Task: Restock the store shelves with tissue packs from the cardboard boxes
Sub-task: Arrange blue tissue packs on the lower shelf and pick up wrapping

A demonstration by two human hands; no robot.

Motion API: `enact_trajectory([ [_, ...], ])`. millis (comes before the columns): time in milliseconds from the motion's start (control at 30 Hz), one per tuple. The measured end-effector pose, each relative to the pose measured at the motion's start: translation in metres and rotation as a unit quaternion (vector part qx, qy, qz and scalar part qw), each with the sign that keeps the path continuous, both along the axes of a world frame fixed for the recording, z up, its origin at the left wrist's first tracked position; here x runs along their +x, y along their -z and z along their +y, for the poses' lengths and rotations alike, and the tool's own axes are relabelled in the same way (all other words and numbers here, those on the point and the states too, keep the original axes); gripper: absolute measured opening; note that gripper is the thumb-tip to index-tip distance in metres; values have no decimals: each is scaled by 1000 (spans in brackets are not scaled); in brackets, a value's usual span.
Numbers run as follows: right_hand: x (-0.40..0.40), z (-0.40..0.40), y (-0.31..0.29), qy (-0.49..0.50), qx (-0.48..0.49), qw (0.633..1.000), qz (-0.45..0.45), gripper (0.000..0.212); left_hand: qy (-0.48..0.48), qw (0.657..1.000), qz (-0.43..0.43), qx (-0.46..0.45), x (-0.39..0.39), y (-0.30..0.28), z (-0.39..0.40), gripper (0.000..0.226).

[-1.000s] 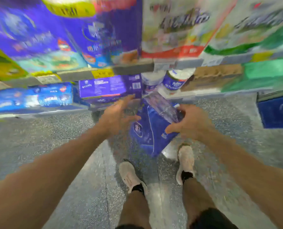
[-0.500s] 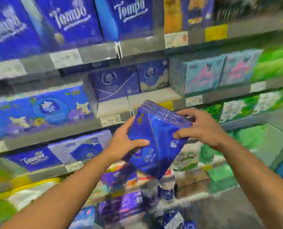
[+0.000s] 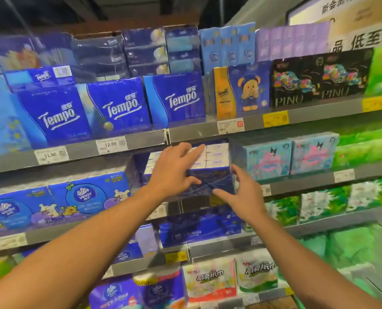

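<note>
A dark blue tissue pack point(image 3: 214, 179) sits in a gap on the second shelf from the top, under a white and blue stack point(image 3: 214, 156). My left hand point(image 3: 174, 168) lies with straight, spread fingers on the pack's left side and front. My right hand point(image 3: 241, 192) has its fingers spread too, touching the pack's lower right corner. Neither hand curls round the pack. No cardboard box is in view.
The shelf rail point(image 3: 308, 184) carries light blue cartoon packs point(image 3: 268, 159) right of the gap and blue Vinda packs point(image 3: 89, 195) to the left. Tempo packs point(image 3: 118, 108) fill the shelf above. Green packs point(image 3: 364, 148) line the right side.
The view swung up from the floor to the shelves. The blue pack, held in both hands in front of the shelves before, now sits in the shelf gap, and both hands have loosened to straight fingers.
</note>
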State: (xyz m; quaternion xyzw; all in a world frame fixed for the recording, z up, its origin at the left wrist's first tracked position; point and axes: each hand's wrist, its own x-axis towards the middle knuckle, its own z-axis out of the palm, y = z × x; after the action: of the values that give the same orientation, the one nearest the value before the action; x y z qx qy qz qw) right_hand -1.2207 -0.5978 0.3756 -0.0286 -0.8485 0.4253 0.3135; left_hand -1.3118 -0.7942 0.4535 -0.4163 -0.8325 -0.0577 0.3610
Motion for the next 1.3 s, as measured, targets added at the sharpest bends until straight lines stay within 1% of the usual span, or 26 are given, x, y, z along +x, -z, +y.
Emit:
enact_trajectory([
  [100,-32,-6,6,16,28,999,-27,68,-50,998,-22,-25,-24,12,0,98],
  [233,-70,-6,13,9,38,998,-48,56,-78,996,-35,-27,-52,20,2,96],
  [333,-96,-6,17,14,39,998,-42,62,-114,991,-58,-34,-67,14,8,89],
  [400,-114,-7,18,15,33,998,-56,65,-144,985,-88,-44,-77,12,8,81],
  [500,-139,-12,23,3,37,996,-75,61,-195,971,-118,-72,-95,18,5,67],
  [567,-155,-16,28,-7,53,993,-103,54,-223,960,-148,-82,-111,24,6,54],
  [600,-162,-19,30,-11,65,991,-118,55,-237,954,-165,-84,-120,27,7,47],
  [633,-170,-21,29,-12,80,988,-130,56,-250,948,-179,-82,-129,28,6,45],
  [667,-177,-23,27,-10,100,985,-141,56,-258,945,-184,-81,-135,29,5,50],
  [700,-185,-27,24,-7,119,981,-151,56,-264,945,-176,-85,-142,29,3,57],
  [733,-191,-30,22,-8,131,978,-162,54,-271,947,-149,-89,-145,29,1,63],
  [767,-197,-34,21,-12,137,976,-170,53,-279,949,-115,-91,-147,31,-2,64],
  [800,-202,-39,21,-16,139,975,-174,51,-283,950,-94,-88,-147,33,-4,59],
  [833,-204,-45,22,-17,140,974,-175,50,-285,951,-92,-77,-144,36,-5,55],
  [867,-206,-49,23,-17,139,975,-173,50,-288,950,-107,-62,-137,37,-4,56],
  [900,-206,-54,23,-21,130,976,-174,51,-296,945,-126,-58,-129,37,-4,61],
  [933,-202,-57,24,-26,119,977,-176,53,-290,947,-127,-54,-118,42,-6,66],
  [967,-200,-56,22,-29,116,979,-164,55,-264,960,-86,-41,-111,47,-7,68],
  [1000,-192,-55,21,-24,116,983,-141,56,-219,975,-37,-19,-100,54,-8,65],
  [1033,-181,-54,26,-7,114,989,-93,57,-155,988,-6,18,-87,67,-10,60],
  [1067,-165,-53,34,19,104,994,-19,55,-92,994,5,55,-73,84,-12,54],
  [1100,-146,-51,53,43,88,993,61,51,-46,995,-11,86,-58,108,-13,47],
  [1133,-121,-51,79,61,68,990,111,43,-25,993,-46,108,-40,136,-14,41],
  [1167,-94,-50,111,68,56,988,123,35,-16,988,-91,124,-22,168,-16,35],
  [1233,-45,-48,187,56,52,995,65,24,-11,971,-192,139,10,241,-18,26],
  [1300,-4,-44,268,41,41,996,-66,19,-29,943,-311,113,34,318,-20,24],
])
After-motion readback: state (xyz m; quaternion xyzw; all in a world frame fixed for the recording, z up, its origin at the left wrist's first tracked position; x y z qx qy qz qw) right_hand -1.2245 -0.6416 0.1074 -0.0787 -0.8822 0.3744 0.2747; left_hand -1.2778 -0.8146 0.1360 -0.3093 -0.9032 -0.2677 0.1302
